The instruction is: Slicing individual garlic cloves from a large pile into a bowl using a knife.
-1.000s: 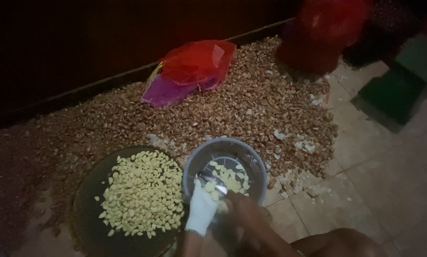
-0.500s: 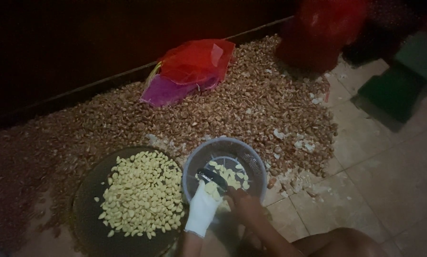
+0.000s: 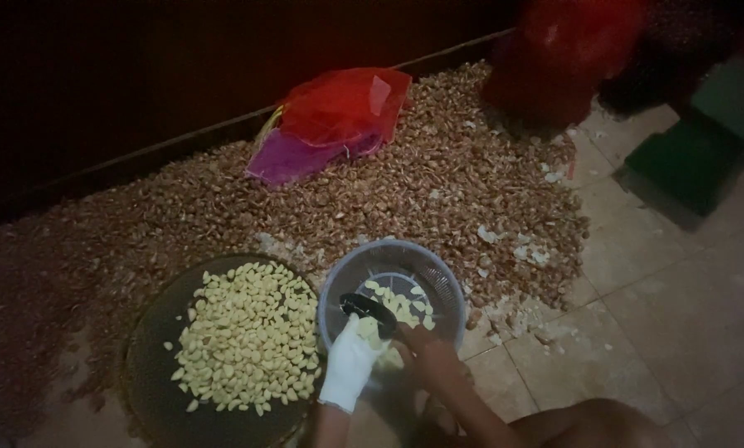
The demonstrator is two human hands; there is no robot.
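My left hand [image 3: 351, 358], in a white glove, holds a pale peeled clove at the near rim of a round grey plastic colander [image 3: 393, 286]. My bare right hand [image 3: 424, 348] grips a small knife with a dark handle [image 3: 370, 311], its blade against the clove. Several peeled cloves lie in the colander. To its left, a dark round tray [image 3: 152, 373] carries a heap of pale yellow peeled cloves [image 3: 252, 336].
A wide spread of brown papery skins [image 3: 405, 182] covers the floor behind the containers. A red and purple mesh sack [image 3: 330, 116] lies on it by the dark wall. Another red sack [image 3: 571, 50] and a green box [image 3: 679, 170] stand at the right.
My hands have shifted slightly over the colander's near rim; the knife has turned against the clove. The tray and colander have not moved.
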